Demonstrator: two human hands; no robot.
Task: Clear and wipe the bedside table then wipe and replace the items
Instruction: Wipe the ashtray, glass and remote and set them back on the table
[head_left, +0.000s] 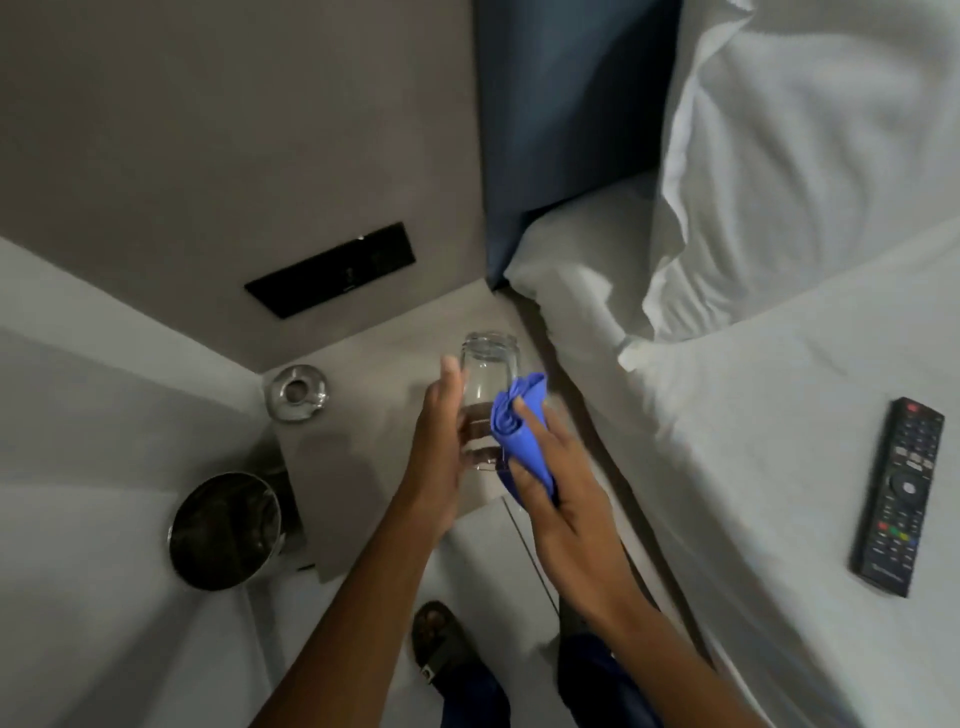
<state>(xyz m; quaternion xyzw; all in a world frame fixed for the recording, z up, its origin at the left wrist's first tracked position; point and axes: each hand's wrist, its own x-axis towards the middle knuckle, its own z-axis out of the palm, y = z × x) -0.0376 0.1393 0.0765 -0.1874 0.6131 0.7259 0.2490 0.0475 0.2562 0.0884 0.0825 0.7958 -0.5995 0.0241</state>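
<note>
Left hand (441, 441) is wrapped around a clear glass (485, 400), held up over the bedside table (374, 410). Right hand (561, 483) grips a blue cloth (519, 431) pressed against the glass's side.

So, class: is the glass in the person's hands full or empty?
Empty: the glass is clear throughout, and no liquid shows inside.

A left hand (441, 441) holds a clear glass (485, 395) above the bench (374, 415) while the right hand (561, 483) presses a blue cloth (519, 431) against it; a remote (901, 493) lies on the bed (753, 441).
</note>
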